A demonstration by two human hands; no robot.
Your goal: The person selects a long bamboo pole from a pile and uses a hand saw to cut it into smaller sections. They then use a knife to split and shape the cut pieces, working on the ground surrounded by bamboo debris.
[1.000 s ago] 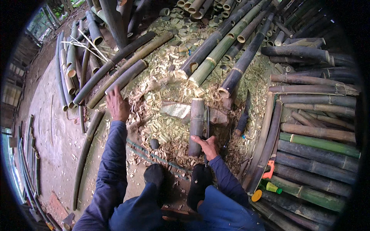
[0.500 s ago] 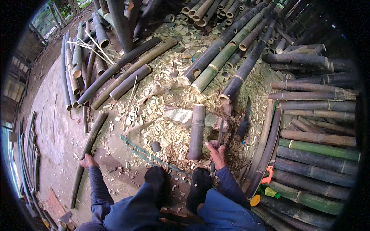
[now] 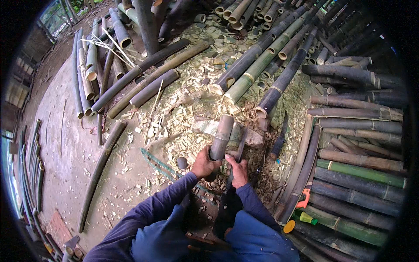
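One short, grey-brown cylinder of cut bamboo (image 3: 221, 136) is held tilted over the middle of the floor (image 3: 54, 153), toward its near edge, its lower end in the person's left hand (image 3: 206, 163). That hand is wrapped around the end. The bamboo should be stiff, fairly light for its bulk, hard to crush but likely to split along the grain; its smooth skin may slide in a dry palm. A full wrap near the lower end looks soundest, clear of the upper rim, which could be sharp. The right hand (image 3: 238, 171) grips a long, dark, narrow blade (image 3: 242, 143) just beside it; whether the thumb touches the bamboo I cannot tell. Behind lies a pale, rough wooden block (image 3: 204, 126); contact there is unclear. Around it, pale wood chips (image 3: 181, 150) litter the hard, grey-brown floor. A curved, dark bamboo pole (image 3: 100, 172) lies toward the floor's left edge, three long, dark and green bamboo poles (image 3: 249, 76) run toward its far edge, and stacked dark and green bamboo lengths (image 3: 358, 178) line its right edge
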